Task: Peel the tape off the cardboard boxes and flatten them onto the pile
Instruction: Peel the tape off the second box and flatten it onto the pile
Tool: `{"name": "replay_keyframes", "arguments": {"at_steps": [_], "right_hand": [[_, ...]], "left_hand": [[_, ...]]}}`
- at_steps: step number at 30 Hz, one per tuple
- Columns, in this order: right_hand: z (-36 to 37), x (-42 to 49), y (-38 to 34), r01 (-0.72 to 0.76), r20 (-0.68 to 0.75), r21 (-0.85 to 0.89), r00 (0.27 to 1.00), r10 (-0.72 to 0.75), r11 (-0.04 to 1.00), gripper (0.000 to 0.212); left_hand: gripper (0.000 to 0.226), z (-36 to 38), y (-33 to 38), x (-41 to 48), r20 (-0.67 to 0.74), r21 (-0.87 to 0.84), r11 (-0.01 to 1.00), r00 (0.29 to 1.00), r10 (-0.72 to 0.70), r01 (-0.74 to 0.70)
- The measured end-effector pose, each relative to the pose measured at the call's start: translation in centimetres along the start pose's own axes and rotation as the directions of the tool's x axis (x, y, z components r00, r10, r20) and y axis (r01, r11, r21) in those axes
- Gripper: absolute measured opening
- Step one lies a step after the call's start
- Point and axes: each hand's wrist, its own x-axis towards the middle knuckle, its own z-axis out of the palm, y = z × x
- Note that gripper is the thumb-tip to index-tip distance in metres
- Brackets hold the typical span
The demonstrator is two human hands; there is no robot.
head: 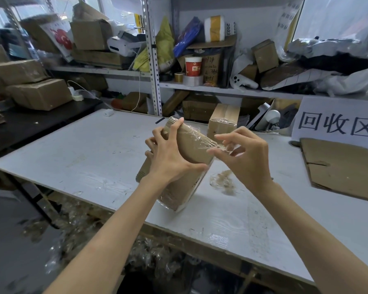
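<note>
Tilted tape-wrapped brown box (191,149), flattened cardboard (344,168) right.

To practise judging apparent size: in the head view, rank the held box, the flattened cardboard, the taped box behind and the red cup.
1. Held box and flattened cardboard: too alike to rank, and both are partly hidden.
2. Taped box.
3. Red cup, smallest, though it is farthest from the camera.

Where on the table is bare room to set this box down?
Widest: the table left of the held box, up to the black desk. Also the near strip below the tape wad. Crowded on the right: flattened cardboard, sign, second box.
</note>
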Motion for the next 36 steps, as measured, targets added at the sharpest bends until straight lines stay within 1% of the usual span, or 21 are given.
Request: {"name": "replay_keyframes", "arguments": {"at_steps": [2,4,6,7,9,11,13,17,20,22,26,28,29,30,31,33,34,36], "right_hand": [[0.0,0.3,0.1,0.054,0.080,-0.089,0.996,-0.047,0.995,0.026],[0.2,0.3,0.3,0.138,0.097,-0.195,0.988,-0.121,0.971,0.013],[0.3,0.2,0.7,0.253,0.114,-0.324,0.967,-0.228,0.911,0.008],[0.3,0.1,0.9,0.311,0.151,-0.385,0.950,-0.273,0.869,0.008],[0.6,-0.2,1.1,0.361,0.215,-0.467,0.932,-0.292,0.807,0.009],[0.9,-0.5,1.1,0.353,0.226,-0.508,0.935,-0.274,0.785,0.007],[1.1,-0.7,1.0,0.358,0.236,-0.521,0.933,-0.273,0.775,0.006],[0.5,-0.4,1.3,0.378,0.269,-0.446,0.921,-0.282,0.811,0.007],[0.0,-0.3,1.2,0.422,0.285,-0.490,0.904,-0.318,0.763,0.009],[0.0,-0.4,1.1,0.415,0.265,-0.554,0.910,-0.320,0.722,0.009],[0.6,-0.5,0.9,0.361,0.200,-0.692,0.928,-0.315,0.625,0.010],[0.8,-0.6,0.9,0.361,0.224,-0.703,0.930,-0.291,0.613,0.011],[0.9,-0.7,0.9,0.348,0.236,-0.687,0.937,-0.257,0.638,0.011],[1.1,-0.7,0.9,0.303,0.229,-0.656,0.953,-0.201,0.691,0.011],[1.3,-0.8,0.7,0.221,0.200,-0.605,0.972,-0.123,0.765,0.011],[1.6,-0.7,0.5,0.003,0.130,-0.435,0.990,0.059,0.900,0.015],[1.7,-0.6,0.5,-0.104,0.115,-0.340,0.982,0.152,0.935,0.018],[1.5,-0.3,0.8,-0.277,0.138,-0.152,0.945,0.298,0.949,0.019]], "left_hand": [[0.124,0.3,0.3,-0.1,-0.006,0.024,1.000,1.000,0.018,-0.018],[0.126,0.7,0.5,-0.2,-0.017,0.036,0.999,0.999,0.037,-0.037],[0.126,1.0,0.8,-0.2,-0.029,0.037,0.998,0.999,0.046,-0.045],[0.126,1.1,0.9,-0.2,-0.036,0.034,0.999,0.998,0.043,-0.042],[0.124,1.4,1.2,-0.4,-0.066,0.020,0.999,0.997,0.033,-0.032],[0.122,1.6,1.2,-0.5,-0.096,0.013,0.999,0.995,0.033,-0.032],[0.122,1.7,1.2,-0.5,-0.098,0.020,0.999,0.994,0.039,-0.037],[0.124,1.5,1.1,-0.3,-0.061,0.055,0.998,0.997,0.037,-0.033],[0.126,1.5,1.2,-0.3,-0.053,0.063,0.997,0.997,0.049,-0.046],[0.126,1.7,1.5,-0.4,-0.060,0.057,0.997,0.996,0.058,-0.055],[0.124,2.0,1.8,-0.7,-0.104,0.054,0.997,0.992,0.068,-0.063],[0.124,2.0,1.8,-0.7,-0.104,0.054,0.996,0.992,0.075,-0.070],[0.125,2.0,1.8,-0.7,-0.100,0.056,0.995,0.992,0.083,-0.077],[0.125,2.1,1.8,-0.8,-0.096,0.058,0.994,0.991,0.094,-0.088],[0.125,2.1,1.8,-0.8,-0.093,0.061,0.993,0.990,0.106,-0.101],[0.125,2.1,1.9,-0.9,-0.091,0.066,0.991,0.988,0.121,-0.116],[0.125,2.1,2.0,-0.9,-0.087,0.066,0.991,0.988,0.123,-0.118],[0.125,2.0,2.0,-0.9,-0.076,0.066,0.992,0.990,0.115,-0.110]]}}
